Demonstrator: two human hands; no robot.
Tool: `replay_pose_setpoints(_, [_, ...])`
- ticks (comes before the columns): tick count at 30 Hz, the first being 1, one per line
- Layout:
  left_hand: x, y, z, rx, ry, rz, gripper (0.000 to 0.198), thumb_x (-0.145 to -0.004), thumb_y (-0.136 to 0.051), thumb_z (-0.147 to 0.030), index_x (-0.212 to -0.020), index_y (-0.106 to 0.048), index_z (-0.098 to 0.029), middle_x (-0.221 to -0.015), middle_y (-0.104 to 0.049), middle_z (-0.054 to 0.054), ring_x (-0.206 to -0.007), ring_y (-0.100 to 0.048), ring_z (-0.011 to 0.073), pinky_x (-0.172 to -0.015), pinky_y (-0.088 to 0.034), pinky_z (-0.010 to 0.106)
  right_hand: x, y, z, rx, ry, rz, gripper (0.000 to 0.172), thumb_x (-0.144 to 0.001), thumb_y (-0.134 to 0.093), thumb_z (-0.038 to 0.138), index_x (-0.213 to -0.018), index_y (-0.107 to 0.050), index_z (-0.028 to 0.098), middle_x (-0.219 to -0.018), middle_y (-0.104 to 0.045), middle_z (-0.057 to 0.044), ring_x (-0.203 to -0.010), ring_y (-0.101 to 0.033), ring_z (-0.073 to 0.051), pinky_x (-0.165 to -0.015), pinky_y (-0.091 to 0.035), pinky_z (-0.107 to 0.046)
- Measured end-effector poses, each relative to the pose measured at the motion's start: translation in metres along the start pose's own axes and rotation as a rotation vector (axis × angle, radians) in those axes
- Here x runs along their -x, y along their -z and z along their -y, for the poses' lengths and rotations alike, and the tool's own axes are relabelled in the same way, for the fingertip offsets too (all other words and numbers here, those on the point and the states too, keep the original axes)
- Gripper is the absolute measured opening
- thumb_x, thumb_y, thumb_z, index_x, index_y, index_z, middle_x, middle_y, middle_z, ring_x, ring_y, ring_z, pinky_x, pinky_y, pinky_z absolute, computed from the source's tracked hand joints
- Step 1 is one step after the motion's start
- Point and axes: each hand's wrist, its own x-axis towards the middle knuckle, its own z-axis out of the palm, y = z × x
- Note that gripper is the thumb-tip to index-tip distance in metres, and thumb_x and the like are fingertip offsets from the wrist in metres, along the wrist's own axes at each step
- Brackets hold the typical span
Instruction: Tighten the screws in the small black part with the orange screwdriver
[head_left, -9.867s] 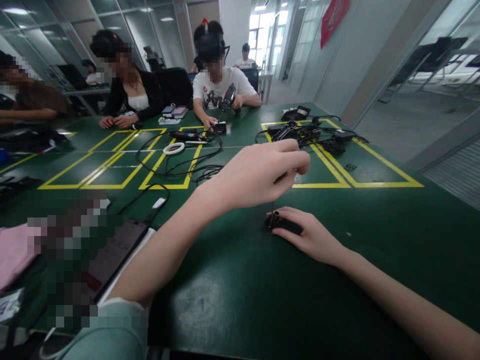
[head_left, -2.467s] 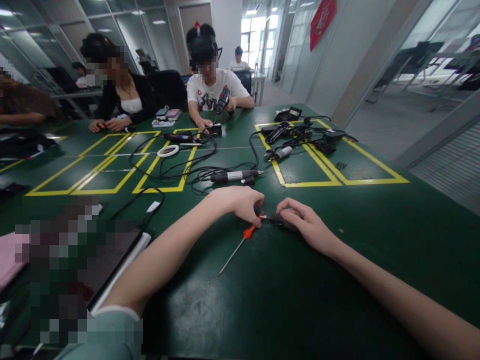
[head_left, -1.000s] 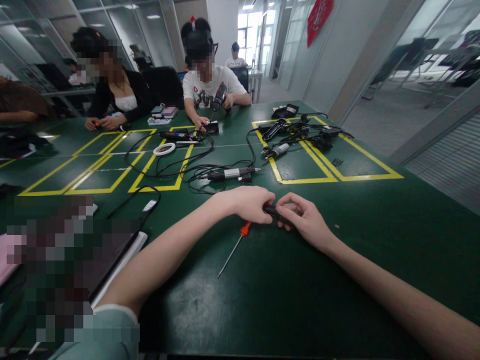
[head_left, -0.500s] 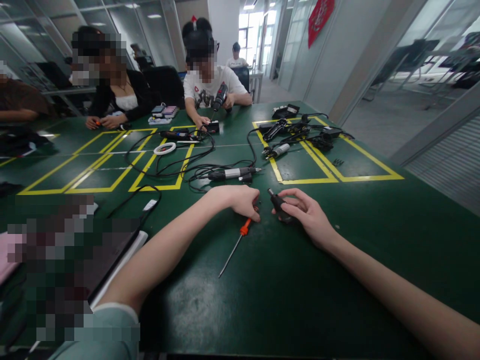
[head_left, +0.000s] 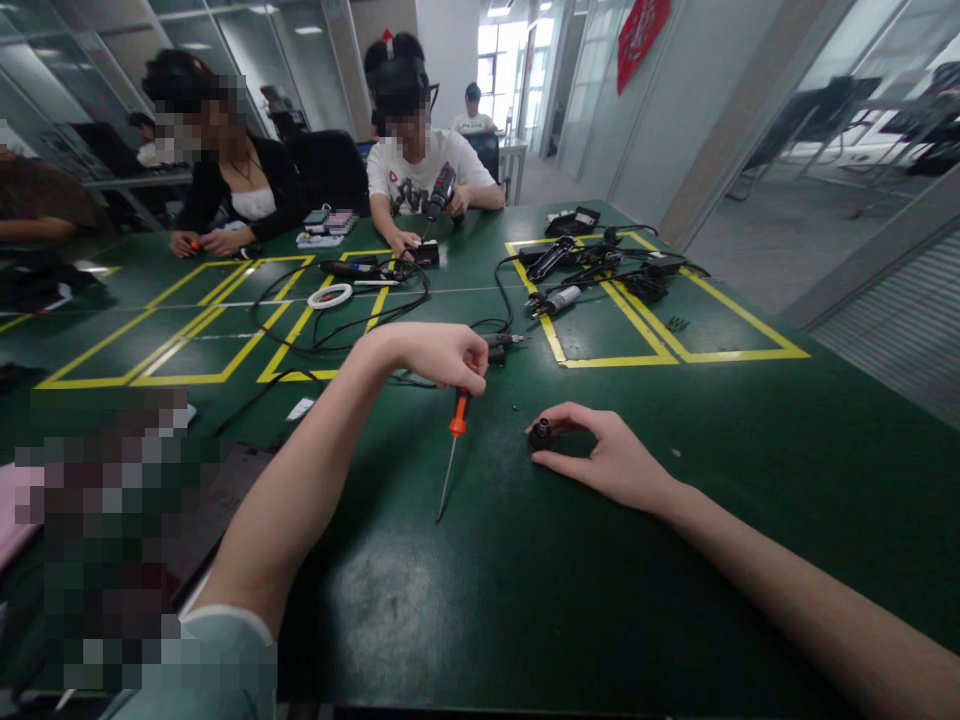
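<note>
My left hand [head_left: 450, 358] is closed round the handle of a screwdriver [head_left: 457, 420] with an orange collar and a long thin shaft. The shaft slants down, its tip at or just above the green tabletop [head_left: 480, 600]. To the right, my right hand [head_left: 592, 440] pinches a small black round part [head_left: 540, 434] between thumb and fingers, a short stub pointing up. What this part belongs to I cannot make out. A tiny piece [head_left: 515, 407] lies on the table between my hands.
Beyond my left hand lies a corded rotary tool [head_left: 504, 345], partly covered. Black cables and tools [head_left: 577, 260] fill a yellow-taped area at the back right. A white ring [head_left: 330, 296] lies at the back left. Across the table a person [head_left: 427, 170] holds a drill [head_left: 442, 193].
My left hand has lifted the screwdriver and moved left and away from me. My right hand has turned the black part so its stub stands up, slightly nearer me.
</note>
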Motion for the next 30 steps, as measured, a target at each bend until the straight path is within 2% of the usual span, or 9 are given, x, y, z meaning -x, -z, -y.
replay_pose_setpoints(4, [0.028, 0.017, -0.001, 0.131, -0.092, -0.134, 0.028, -0.075, -0.066, -0.040, -0.091, -0.065, -0.018, -0.080, -0.067, 0.000, -0.068, -0.058, 0.0118, -0.061, -0.041, 0.022, 0.001, 0.002, 0.001, 0.146, 0.070, 0.080, 0.028, -0.079, -0.083, 0.037, -0.099, -0.071, 0.021, -0.093, -0.076, -0.007, -0.082, -0.069, -0.023, -0.076, -0.059, -0.038])
replay_pose_setpoints(9, [0.048, 0.022, -0.011, 0.160, -0.174, -0.253, 0.030, -0.077, -0.068, -0.044, -0.091, -0.069, -0.018, -0.080, -0.068, 0.001, -0.070, -0.060, 0.0117, -0.064, -0.043, 0.022, 0.001, 0.011, 0.004, 0.115, 0.109, 0.249, 0.034, -0.083, -0.074, 0.025, -0.117, -0.070, 0.022, -0.106, -0.074, -0.007, -0.087, -0.068, -0.021, -0.078, -0.058, -0.034])
replay_pose_setpoints(13, [0.051, 0.021, -0.022, 0.212, -0.245, -0.314, 0.025, -0.076, -0.070, -0.040, -0.085, -0.069, -0.017, -0.081, -0.069, 0.002, -0.073, -0.062, 0.0116, -0.066, -0.046, 0.021, 0.001, 0.009, 0.003, 0.145, 0.099, 0.210, 0.023, -0.084, -0.077, 0.029, -0.105, -0.071, 0.021, -0.093, -0.072, -0.005, -0.072, -0.063, -0.017, -0.068, -0.053, -0.030])
replay_pose_setpoints(17, [0.052, 0.019, -0.027, 0.216, -0.279, -0.402, 0.021, -0.077, -0.071, -0.036, -0.080, -0.069, -0.015, -0.075, -0.067, 0.001, -0.069, -0.061, 0.0106, -0.063, -0.046, 0.021, 0.003, 0.000, 0.002, 0.207, 0.057, 0.124, 0.030, -0.076, -0.086, 0.038, -0.094, -0.068, 0.022, -0.073, -0.064, 0.001, -0.064, -0.058, -0.015, -0.060, -0.047, -0.027])
replay_pose_setpoints(23, [0.050, 0.017, -0.028, 0.190, -0.295, -0.497, 0.021, -0.078, -0.073, -0.036, -0.079, -0.070, -0.015, -0.068, -0.063, 0.001, -0.062, -0.055, 0.0091, -0.056, -0.041, 0.020, 0.005, 0.001, 0.006, 0.151, 0.108, 0.199, 0.022, -0.086, -0.074, 0.032, -0.105, -0.070, 0.022, -0.084, -0.070, -0.002, -0.067, -0.060, -0.015, -0.064, -0.050, -0.028])
replay_pose_setpoints(30, [0.049, 0.014, -0.034, 0.208, -0.347, -0.530, 0.021, -0.078, -0.073, -0.035, -0.079, -0.070, -0.014, -0.068, -0.063, 0.001, -0.061, -0.054, 0.0083, -0.056, -0.042, 0.020, 0.006, -0.005, 0.006, 0.136, 0.081, 0.160, 0.021, -0.084, -0.078, 0.036, -0.096, -0.069, 0.021, -0.077, -0.067, -0.001, -0.066, -0.060, -0.015, -0.063, -0.050, -0.028])
